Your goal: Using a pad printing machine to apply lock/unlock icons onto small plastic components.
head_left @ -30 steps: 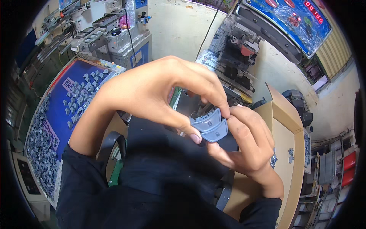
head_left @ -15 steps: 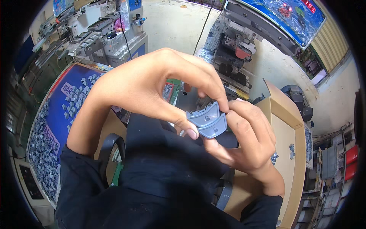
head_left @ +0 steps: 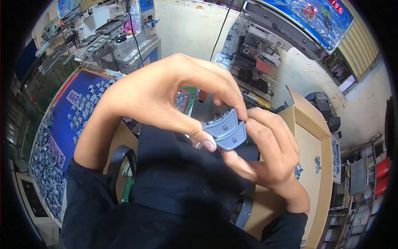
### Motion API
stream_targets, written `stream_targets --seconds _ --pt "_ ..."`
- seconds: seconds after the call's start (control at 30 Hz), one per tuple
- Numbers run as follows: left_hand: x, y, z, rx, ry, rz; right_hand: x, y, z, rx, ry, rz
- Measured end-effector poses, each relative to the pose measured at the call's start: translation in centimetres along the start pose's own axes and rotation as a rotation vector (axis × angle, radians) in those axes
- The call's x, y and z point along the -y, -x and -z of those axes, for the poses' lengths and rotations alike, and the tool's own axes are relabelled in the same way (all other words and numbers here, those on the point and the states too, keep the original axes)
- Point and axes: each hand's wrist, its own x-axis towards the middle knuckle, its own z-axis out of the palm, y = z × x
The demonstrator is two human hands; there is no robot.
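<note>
Two small grey plastic button caps, each with a dark padlock mark, are held together in front of my chest. My left hand [head_left: 166, 93] pinches the upper button cap [head_left: 224, 127] between thumb and fingers; its back edge has short teeth. Against it sits the lower button cap [head_left: 233, 138], gripped by my right hand [head_left: 269, 145] with thumb below and index finger at its upper right corner. The two curved edges lie side by side, touching or nearly so.
On the left, a blue-topped table [head_left: 70, 97] carries many loose grey caps. An open cardboard box [head_left: 309, 166] with a few small parts stands at my right. Machines [head_left: 259, 58] stand ahead, a lit display panel [head_left: 315, 20] at upper right, shelves [head_left: 360, 186] far right.
The caps have tipped slightly, so their marked faces catch the light differently and the padlocks show more clearly. Both hands keep their hold and have hardly moved.
</note>
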Motion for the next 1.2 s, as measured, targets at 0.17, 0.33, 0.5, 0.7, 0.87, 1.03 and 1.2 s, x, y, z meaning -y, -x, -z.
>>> stream_targets --seconds 0.17,0.33,0.5,0.7,0.87,1.03,1.2 --pt "1.3 1.3 -0.8 -0.129 -0.009 0.102 -1.5 0.6 -0.2 0.022 -0.048 -0.002" --pt "3.1 3.4 -2.5 -0.279 -0.048 0.208 -2.4 1.4 -2.0 0.050 -0.331 -0.198" --pt "5.3 4.2 -4.5 -0.366 0.079 0.298 -3.2 2.3 -3.5 0.042 -0.470 -0.337" --pt "7.3 2.5 -4.9 -0.412 0.139 0.356 -6.6 2.7 -3.6 0.057 -0.392 -0.295" --pt "11.4 -0.9 -4.3 -0.433 -0.038 0.413 -11.1 3.6 -2.8 -0.097 -0.157 -0.235" --pt "15.6 -4.6 -4.8 -0.446 -0.073 0.378 -15.4 6.0 -2.4 -0.385 -0.157 -0.439" --pt "17.7 -6.7 -5.4 -0.422 -0.076 0.507 -17.6 6.9 -2.6 -0.528 -0.265 -0.572"
